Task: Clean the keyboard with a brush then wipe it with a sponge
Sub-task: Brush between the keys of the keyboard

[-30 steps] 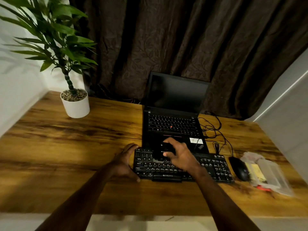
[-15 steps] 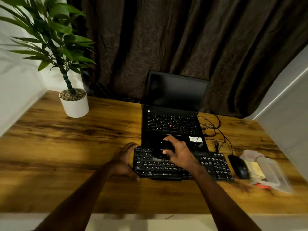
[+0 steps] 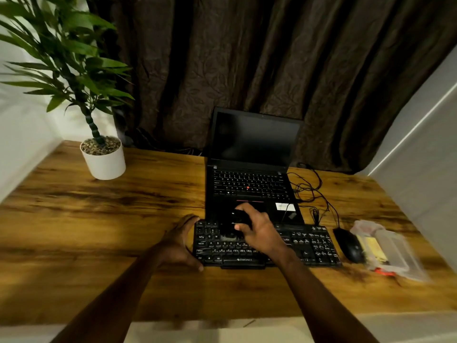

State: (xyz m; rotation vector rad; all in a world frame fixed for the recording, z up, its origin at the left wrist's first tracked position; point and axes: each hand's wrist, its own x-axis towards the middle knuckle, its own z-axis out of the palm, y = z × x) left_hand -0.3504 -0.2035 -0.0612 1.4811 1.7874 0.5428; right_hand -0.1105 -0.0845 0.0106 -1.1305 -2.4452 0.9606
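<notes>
Gripping a black brush, the right hand sits over the keyboard; the left hand clasps its left end. At right, a clear box holds a yellow sponge.

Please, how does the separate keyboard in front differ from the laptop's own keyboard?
The external keyboard lies nearer the person; the laptop keyboard sits behind it. The external keyboard is wider; the laptop keyboard is narrower, with a red dot at its middle. The left hand holds the external keyboard's end and the right hand holds a dark brush over it; the laptop keyboard is untouched. Both are black with pale lettering.
</notes>
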